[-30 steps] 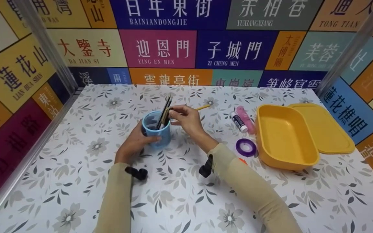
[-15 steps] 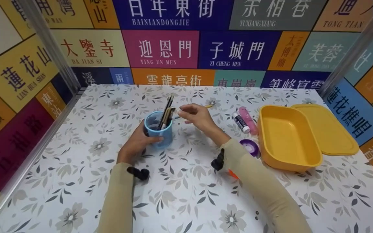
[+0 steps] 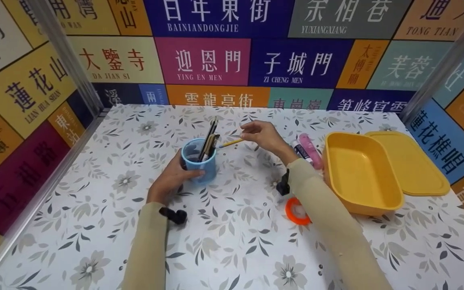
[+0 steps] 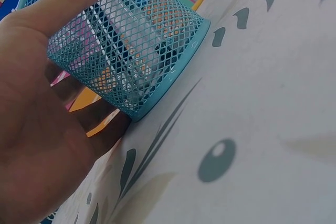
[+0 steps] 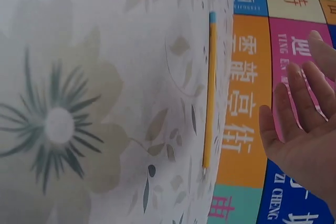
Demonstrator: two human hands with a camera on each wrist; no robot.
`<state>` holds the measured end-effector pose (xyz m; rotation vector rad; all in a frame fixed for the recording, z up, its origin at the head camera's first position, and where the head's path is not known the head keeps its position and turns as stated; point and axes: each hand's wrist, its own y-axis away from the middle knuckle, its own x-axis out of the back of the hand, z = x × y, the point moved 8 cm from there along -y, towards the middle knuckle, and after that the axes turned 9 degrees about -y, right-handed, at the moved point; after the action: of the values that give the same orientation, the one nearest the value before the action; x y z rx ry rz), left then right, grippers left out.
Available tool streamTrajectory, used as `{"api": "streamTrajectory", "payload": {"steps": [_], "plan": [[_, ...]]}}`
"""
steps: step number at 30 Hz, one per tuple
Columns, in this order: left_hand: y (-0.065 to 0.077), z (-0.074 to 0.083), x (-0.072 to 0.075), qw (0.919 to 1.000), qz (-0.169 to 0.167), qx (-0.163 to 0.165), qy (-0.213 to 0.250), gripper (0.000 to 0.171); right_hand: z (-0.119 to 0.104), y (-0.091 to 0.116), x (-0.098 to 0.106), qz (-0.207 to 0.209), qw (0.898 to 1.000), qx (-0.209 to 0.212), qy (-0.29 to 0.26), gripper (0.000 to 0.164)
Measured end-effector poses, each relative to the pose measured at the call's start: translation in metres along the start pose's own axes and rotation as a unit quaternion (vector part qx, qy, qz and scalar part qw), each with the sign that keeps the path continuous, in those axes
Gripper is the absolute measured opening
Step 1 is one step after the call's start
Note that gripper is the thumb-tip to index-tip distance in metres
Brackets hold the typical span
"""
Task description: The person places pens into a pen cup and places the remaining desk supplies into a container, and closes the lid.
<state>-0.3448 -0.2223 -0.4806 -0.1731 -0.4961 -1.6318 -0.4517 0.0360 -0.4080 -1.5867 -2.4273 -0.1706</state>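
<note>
Gripping round blue mesh cup [image 4: 136,40] with left hand [image 3: 170,177]. Holding right hand [image 3: 266,135] spread near slim yellow pencil [image 5: 210,90], towards cup's two o'clock.

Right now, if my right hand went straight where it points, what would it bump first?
Probably the dark sticks leaning in the blue cup, but depth is unclear: your right hand might pass behind them.

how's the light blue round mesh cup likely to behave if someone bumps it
The light blue round mesh cup is probably light for its size, its walls being open lattice. It seems stiff: the left hand grips it and the rim looks round. Released, it might tip if bumped high, since slim dark sticks lean out above the rim.
</note>
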Motion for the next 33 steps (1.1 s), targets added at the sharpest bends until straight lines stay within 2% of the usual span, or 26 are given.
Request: {"api": "streamTrajectory", "payload": {"steps": [5, 9, 13, 17, 24, 28, 33], "plan": [[0.001, -0.003, -0.002, 1.0000, 0.000, -0.001, -0.001, 0.119, 0.013, -0.012, 0.009, 0.017, 1.000, -0.019, 0.000, 0.036], [0.002, -0.006, -0.001, 0.9999, 0.001, 0.009, 0.009, 0.117, 0.023, -0.022, 0.013, 0.028, 0.998, -0.044, 0.023, 0.037], [0.002, 0.000, -0.001, 0.9996, 0.001, -0.021, 0.016, 0.113, 0.030, -0.028, 0.021, 0.044, 0.996, -0.059, 0.042, 0.035], [0.001, 0.005, -0.003, 0.9988, -0.007, -0.046, 0.010, 0.109, 0.038, -0.030, 0.034, 0.068, 0.994, -0.081, 0.019, 0.035], [-0.001, 0.005, -0.004, 0.9992, -0.002, -0.037, 0.013, 0.107, 0.059, -0.028, 0.057, 0.105, 0.984, -0.144, -0.023, 0.040], [-0.001, 0.003, -0.004, 0.9993, -0.002, -0.034, 0.012, 0.110, 0.069, -0.024, 0.061, 0.102, 0.978, -0.178, -0.045, 0.043], [0.000, 0.000, -0.002, 0.9994, 0.001, -0.029, 0.017, 0.110, 0.076, -0.029, 0.056, 0.088, 0.978, -0.179, -0.053, 0.047]]}}
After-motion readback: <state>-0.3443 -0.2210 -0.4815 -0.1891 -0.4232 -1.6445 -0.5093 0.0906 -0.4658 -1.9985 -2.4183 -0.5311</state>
